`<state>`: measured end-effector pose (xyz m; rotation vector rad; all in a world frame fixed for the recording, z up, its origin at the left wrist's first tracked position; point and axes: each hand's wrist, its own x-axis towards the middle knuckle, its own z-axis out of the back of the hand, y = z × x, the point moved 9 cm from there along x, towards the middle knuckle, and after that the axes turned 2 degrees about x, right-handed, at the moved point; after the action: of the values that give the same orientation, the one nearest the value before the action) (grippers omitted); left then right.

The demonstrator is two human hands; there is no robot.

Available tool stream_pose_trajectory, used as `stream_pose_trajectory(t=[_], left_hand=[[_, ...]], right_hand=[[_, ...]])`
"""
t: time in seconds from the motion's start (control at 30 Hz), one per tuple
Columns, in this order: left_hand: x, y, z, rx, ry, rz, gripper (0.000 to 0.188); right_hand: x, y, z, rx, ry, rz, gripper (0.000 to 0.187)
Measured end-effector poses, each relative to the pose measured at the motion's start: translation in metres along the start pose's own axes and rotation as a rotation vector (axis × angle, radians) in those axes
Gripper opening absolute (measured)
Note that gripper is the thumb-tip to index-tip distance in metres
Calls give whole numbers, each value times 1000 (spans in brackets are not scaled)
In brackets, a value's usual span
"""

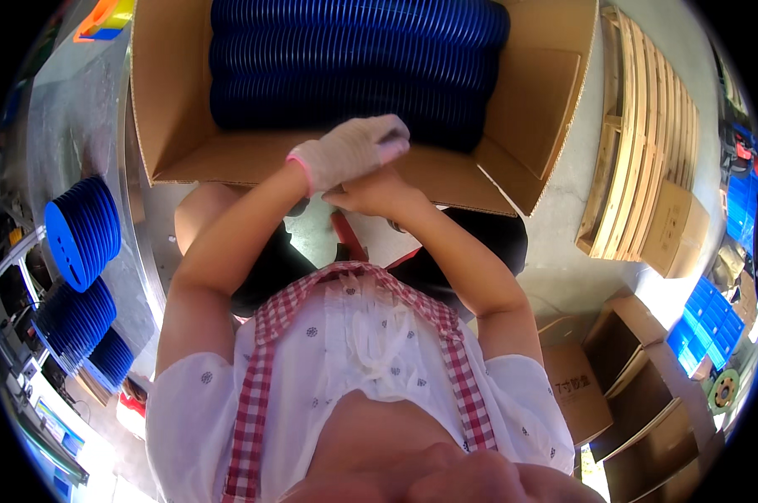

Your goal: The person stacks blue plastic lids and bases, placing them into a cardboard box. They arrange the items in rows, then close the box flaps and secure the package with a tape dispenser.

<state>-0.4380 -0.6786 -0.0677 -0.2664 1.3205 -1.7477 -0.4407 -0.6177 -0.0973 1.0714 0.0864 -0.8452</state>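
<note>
My left hand (345, 152) wears a pale knit glove with a pink cuff and darker fingertips. It crosses in front of my body, over the near edge of an open cardboard box (199, 163). My bare right hand (380, 193) lies just under the gloved one, close against it. Its fingers are partly hidden, and what they may grip does not show. The left fingertips are smeared by motion. Inside the box, rows of thin dark blue discs (358, 59) stand on edge, packed side by side.
On the left, several stacks of blue discs (84, 233) stand beside a grey metal table (64, 117). Wooden pallets (638, 142) lie at the right, with a small cardboard carton (676, 226) against them. Open cardboard boxes (638, 394) and blue bins (706, 323) are at the lower right.
</note>
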Motion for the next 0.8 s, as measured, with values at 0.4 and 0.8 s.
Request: stream_pose_trajectory(t=[0.4, 0.8], left_hand=[[-5, -4, -14, 188, 191, 172, 32], [-5, 0, -15, 181, 205, 194, 32]], right_hand=[[-4, -6, -10, 377, 154, -161, 65], [-6, -6, -13, 336, 228, -263, 63]])
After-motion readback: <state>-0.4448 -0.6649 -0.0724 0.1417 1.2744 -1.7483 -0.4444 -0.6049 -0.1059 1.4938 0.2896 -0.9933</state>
